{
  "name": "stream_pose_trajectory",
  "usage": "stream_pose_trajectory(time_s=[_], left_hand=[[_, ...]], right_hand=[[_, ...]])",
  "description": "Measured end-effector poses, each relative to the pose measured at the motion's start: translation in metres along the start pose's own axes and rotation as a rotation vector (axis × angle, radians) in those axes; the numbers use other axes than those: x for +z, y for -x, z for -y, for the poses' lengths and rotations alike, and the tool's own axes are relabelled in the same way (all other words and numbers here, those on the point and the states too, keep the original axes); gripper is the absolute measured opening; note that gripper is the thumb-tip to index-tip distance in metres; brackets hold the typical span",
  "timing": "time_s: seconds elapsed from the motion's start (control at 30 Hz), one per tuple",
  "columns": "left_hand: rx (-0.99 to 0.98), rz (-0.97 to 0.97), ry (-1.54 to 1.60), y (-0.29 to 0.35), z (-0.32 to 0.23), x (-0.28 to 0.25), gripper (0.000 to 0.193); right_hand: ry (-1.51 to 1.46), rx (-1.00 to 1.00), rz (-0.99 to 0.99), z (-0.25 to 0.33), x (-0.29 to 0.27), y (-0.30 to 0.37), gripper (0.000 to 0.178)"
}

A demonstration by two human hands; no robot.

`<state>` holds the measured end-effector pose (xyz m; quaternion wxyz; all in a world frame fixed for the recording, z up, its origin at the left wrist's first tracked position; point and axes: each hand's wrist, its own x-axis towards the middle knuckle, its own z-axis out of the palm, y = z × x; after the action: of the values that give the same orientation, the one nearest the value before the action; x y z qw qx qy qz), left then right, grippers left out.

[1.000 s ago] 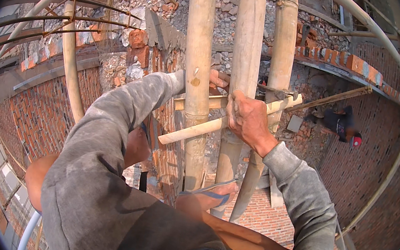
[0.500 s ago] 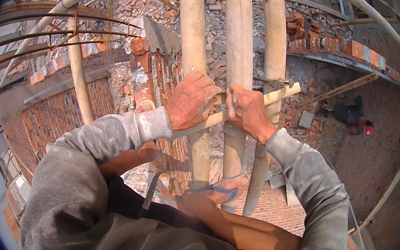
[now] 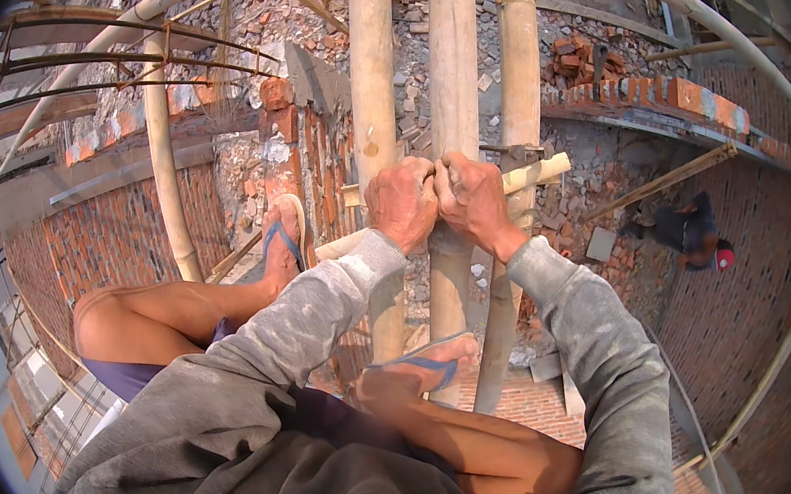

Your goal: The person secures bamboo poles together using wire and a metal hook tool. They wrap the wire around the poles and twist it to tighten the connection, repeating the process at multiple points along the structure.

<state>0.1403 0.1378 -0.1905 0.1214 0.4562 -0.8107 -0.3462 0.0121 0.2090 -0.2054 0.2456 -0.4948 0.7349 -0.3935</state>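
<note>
"Bamboo strip [image 3: 539,173] first: where does it lie?"

"Across the poles and under both hands, slanting from eight o'clock to two, its pale end jutting past the right pole [image 3: 520,74]."

"And the hands?"

"The left hand [image 3: 404,200] and the right hand [image 3: 480,200] meet over the middle pole [image 3: 450,74], knuckles close together. Each is narrow, fingers curled in; whatever they pinch is hidden, so I cannot tell what it is."

"What sits close around them?"

"The left pole [image 3: 374,64] runs up toward twelve o'clock, and a second pale lath [image 3: 352,195] shows its end at nine. One sandalled foot [image 3: 281,250] is at eight, the other foot [image 3: 428,376] at six."

"Farther out?"

"Curved rebar [image 3: 141,57] at ten, broken red bricks [image 3: 580,59] at one, and at three, well apart, a person [image 3: 687,233] in dark clothes and a red cap."
</note>
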Motion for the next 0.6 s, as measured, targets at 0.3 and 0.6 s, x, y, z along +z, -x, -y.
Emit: stream_pose_trajectory(time_s=[0.3, 0.6], left_hand=[[0.068, -0.409, 0.173, 0.025, 0.000, 0.046, 0.005], [0.274, -0.347, 0.191, 0.022, 0.012, 0.035, 0.007]], right_hand=[[-0.032, 0.025, 0.124, 0.008, -0.014, -0.005, 0.017], [0.050, 0.229, 0.282, 0.021, -0.082, 0.026, 0.034]])
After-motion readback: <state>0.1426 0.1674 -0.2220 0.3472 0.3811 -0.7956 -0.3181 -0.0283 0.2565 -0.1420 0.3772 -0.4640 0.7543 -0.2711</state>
